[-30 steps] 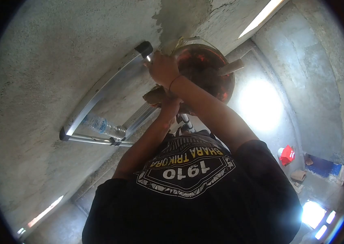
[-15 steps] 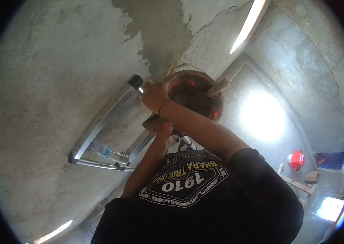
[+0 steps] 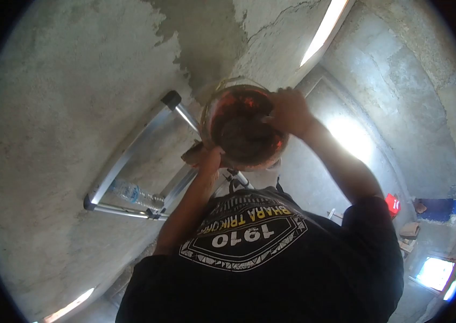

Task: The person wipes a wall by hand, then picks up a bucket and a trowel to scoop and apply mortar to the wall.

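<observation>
A round bucket (image 3: 244,153) with a reddish inner wall and a thin wire handle holds dark, wet-looking mortar (image 3: 241,134). My left hand (image 3: 210,158) is closed at the bucket's near left edge, on a flat grey-brown piece (image 3: 191,154) that sticks out to the left; its exact kind is hidden. Over the bucket's right rim, my right hand (image 3: 291,112) is closed where the thick pale handle of a tool stood. The fingers cover that handle, and the tool's other end is out of sight.
An aluminium ladder (image 3: 125,153) stands left of the bucket, with a clear plastic bottle (image 3: 136,195) lying on it. Behind rises a plastered wall (image 3: 66,97) with a dark damp patch (image 3: 206,43). A red item (image 3: 393,204) lies far below right.
My right hand has moved from the bucket's left side across to its right rim, onto the pale handle. My left hand stays by the near left edge. The view has shifted slightly.
</observation>
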A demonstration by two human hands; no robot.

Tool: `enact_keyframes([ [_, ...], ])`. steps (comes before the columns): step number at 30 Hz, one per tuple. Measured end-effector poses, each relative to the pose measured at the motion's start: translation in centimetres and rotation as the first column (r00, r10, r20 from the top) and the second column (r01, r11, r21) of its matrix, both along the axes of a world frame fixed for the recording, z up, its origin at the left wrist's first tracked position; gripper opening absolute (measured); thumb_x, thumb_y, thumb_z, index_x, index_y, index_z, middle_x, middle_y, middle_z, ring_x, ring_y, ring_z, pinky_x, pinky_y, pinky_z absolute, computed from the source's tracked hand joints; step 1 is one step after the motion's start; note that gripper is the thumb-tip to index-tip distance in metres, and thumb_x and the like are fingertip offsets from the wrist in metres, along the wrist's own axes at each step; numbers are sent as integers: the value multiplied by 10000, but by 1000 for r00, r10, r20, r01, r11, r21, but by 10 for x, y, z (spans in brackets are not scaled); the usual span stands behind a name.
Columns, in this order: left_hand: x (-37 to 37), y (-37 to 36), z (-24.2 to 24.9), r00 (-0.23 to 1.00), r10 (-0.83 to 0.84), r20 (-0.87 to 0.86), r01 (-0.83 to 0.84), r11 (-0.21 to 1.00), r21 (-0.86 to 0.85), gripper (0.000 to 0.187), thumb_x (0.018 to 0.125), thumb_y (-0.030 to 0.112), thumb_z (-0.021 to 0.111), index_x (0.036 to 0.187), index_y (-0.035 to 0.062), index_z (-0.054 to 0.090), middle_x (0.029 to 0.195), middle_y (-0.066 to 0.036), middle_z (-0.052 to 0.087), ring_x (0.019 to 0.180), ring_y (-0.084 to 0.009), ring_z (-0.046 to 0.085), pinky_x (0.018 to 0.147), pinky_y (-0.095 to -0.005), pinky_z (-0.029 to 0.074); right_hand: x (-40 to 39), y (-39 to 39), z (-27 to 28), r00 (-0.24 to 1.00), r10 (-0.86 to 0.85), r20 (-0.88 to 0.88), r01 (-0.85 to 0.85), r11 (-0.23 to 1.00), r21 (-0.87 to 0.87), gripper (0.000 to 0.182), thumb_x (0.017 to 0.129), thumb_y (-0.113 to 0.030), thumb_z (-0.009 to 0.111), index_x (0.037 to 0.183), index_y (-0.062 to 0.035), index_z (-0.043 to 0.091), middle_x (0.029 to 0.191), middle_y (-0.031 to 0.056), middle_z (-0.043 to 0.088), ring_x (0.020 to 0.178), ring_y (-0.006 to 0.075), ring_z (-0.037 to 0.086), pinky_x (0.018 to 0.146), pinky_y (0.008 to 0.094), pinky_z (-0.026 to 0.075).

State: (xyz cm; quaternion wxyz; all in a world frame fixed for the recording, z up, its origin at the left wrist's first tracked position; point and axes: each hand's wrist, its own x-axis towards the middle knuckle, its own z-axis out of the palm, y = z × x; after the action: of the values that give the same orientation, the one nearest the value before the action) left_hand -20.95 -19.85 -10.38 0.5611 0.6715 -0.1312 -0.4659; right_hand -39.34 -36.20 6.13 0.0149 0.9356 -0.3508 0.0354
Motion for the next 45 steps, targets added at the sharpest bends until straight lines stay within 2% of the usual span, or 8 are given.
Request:
enact_keyframes([
  [8, -2, 1, 5, 996, -69, 57, 56, 979, 195, 316, 720, 135, 616, 1008, 6, 595, 854, -81, 611, 674, -198, 617, 564, -330, 518, -50, -20, -8, 996, -49, -80, 48, 999, -13, 469, 683, -375, 759, 1044, -91, 666, 984, 117, 635, 983, 296, 625, 856, 416, 488],
  [10, -2, 0, -7, 975, -114, 190, 114, 993, 11, 357, 715, 123, 619, 1044, -13, 586, 894, -100, 623, 673, -204, 626, 558, -336, 534, -52, -30, -19, 992, -74, -100, 72, 997, -15, 472, 685, -371, 755, 1051, -88, 662, 990, 117, 636, 978, 297, 629, 845, 412, 498],
  [22, -17, -5, 6, 992, -56, 111, 45, 995, 94, 384, 712, 21, 612, 1091, -44, 595, 961, -93, 640, 844, -197, 614, 727, -315, 495, -51, -5, -35, 965, -143, -221, 251, 757, 604, 621, 763, -591, 656, 790, 28, 699, 851, 241, 682, 857, 363, 685, 765, 433, 532],
  [26, -20, -13, 9, 993, -25, 118, 32, 998, -58, 386, 713, 6, 607, 1097, -38, 599, 973, -83, 641, 860, -191, 607, 752, -309, 482, -53, 6, -68, 915, -281, -290, 394, 782, 484, 551, 912, -589, 485, 1218, -152, 621, 995, 136, 693, 928, 350, 659, 803, 433, 508],
  [30, -14, -20, 32, 993, 2, 121, 10, 995, -98, 389, 722, -19, 588, 1111, -34, 596, 987, -79, 642, 890, -188, 605, 778, -306, 476, -63, 9, -73, 954, -39, -296, 198, 824, 530, 393, 969, -460, 446, 1187, -197, 641, 982, 123, 682, 917, 333, 656, 794, 425, 511],
  [32, -10, -24, 41, 982, -6, 190, 25, 995, -94, 394, 725, -25, 584, 1119, -36, 592, 995, -80, 642, 896, -189, 608, 780, -305, 477, -68, 21, -52, 980, 2, -199, 53, 961, 272, 283, 957, -260, 476, 1180, -272, 649, 905, 82, 666, 841, 295, 659, 736, 406, 520],
  [36, -13, -21, 68, 996, -15, 89, 30, 986, -165, 418, 732, -24, 583, 1150, -40, 570, 1019, -93, 641, 910, -198, 614, 801, -310, 484, -66, 33, -37, 986, -123, 117, 96, 972, 215, 261, 754, -174, 631, 981, -50, 603, 829, 167, 665, 809, 361, 657, 723, 466, 517],
  [45, -13, -8, 64, 999, 26, 41, -19, 985, -169, 404, 744, -37, 567, 1148, -49, 556, 1062, -109, 628, 963, -207, 604, 833, -316, 481, -78, 44, -33, 990, -85, 115, 59, 975, 213, 275, 712, -81, 623, 983, -46, 595, 795, 166, 659, 780, 355, 660, 674, 460, 517],
])
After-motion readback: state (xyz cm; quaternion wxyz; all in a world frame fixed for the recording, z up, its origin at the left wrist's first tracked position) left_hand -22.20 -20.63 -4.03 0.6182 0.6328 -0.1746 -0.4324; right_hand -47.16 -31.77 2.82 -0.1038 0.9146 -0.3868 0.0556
